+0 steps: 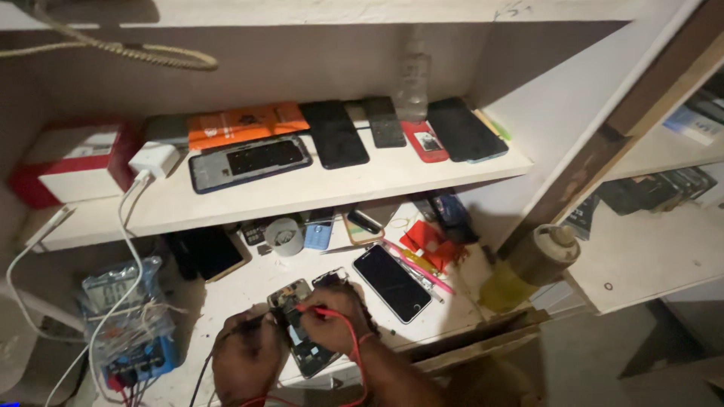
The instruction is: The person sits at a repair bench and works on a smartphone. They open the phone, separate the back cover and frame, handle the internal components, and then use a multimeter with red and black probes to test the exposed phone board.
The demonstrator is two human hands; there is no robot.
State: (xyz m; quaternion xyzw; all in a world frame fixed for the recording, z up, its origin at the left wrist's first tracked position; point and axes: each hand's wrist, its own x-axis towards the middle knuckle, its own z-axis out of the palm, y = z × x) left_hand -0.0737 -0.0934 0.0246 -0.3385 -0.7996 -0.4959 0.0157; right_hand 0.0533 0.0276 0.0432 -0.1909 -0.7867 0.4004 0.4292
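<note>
Both hands pinch probes on the opened black phone with bare circuit board (302, 332): right hand (335, 320) the red-wired probe (320, 310), left hand (245, 358) the black-wired probe (253, 324); back cover off, testing unfinished.

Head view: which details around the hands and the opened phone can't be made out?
- Opened phone: its lower part is covered by the right hand.
- Red probe: tip contact too small to tell.
- Left hand: what it holds is hidden by its own fingers.
- Blue meter: display blurred, wrapped in plastic.
</note>
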